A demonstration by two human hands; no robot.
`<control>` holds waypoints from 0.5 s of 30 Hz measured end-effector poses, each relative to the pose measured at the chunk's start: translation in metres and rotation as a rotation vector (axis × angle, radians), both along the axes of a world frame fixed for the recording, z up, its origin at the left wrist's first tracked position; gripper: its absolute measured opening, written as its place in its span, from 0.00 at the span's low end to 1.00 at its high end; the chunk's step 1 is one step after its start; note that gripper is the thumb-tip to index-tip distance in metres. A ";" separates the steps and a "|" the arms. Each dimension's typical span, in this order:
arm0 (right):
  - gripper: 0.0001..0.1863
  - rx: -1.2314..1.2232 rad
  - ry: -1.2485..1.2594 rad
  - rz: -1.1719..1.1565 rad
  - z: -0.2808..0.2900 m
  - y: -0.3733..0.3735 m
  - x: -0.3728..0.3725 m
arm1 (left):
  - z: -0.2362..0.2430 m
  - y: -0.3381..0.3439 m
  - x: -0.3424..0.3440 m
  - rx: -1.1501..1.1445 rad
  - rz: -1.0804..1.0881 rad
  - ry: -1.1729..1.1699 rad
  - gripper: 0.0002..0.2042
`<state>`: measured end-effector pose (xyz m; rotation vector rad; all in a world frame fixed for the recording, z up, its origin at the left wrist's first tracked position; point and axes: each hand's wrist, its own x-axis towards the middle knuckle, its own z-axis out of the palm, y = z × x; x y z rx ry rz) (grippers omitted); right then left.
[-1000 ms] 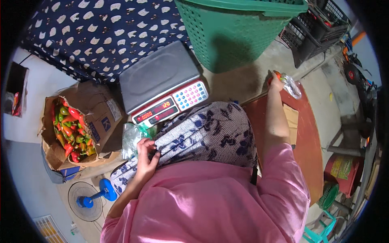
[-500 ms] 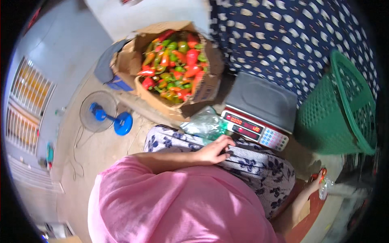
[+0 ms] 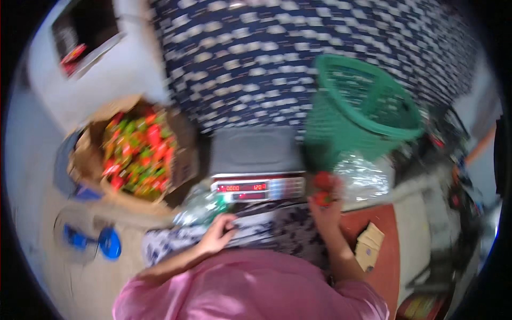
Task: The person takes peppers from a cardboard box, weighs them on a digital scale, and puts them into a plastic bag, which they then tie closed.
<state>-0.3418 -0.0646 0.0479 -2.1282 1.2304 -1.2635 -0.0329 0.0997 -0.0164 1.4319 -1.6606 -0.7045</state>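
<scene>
Before a navy cloth [image 3: 240,69], the right hand [image 3: 326,212] has swung in near the scale [image 3: 253,152] — its grip around red peppers [image 3: 322,198] — while the left hand [image 3: 217,233], near a plastic bag [image 3: 196,209], is too blurred to tell.

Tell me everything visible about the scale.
The scale sits between the brown cardboard box and the green basket, looking level. A flat, dark grey platform with rounded corners lies above a pale front panel with red edging. At the panel's left are dark display windows, red digits lit in the upper one; at right, a keypad, blurred. A clear bag lies at its front-left corner; I can't tell whether they touch.
</scene>
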 end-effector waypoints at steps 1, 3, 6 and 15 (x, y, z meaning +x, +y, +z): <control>0.50 -0.075 0.008 -0.005 -0.002 -0.003 -0.005 | -0.003 0.002 -0.001 0.037 0.030 0.070 0.18; 0.47 -0.134 0.006 -0.063 0.007 -0.008 -0.014 | -0.010 0.005 -0.001 0.133 0.105 0.176 0.17; 0.46 -0.061 -0.134 -0.136 0.015 -0.010 -0.032 | -0.009 0.001 -0.009 0.189 0.080 0.232 0.16; 0.45 -0.086 -0.407 -0.170 -0.021 -0.025 -0.055 | -0.004 -0.007 -0.013 0.215 0.019 0.160 0.16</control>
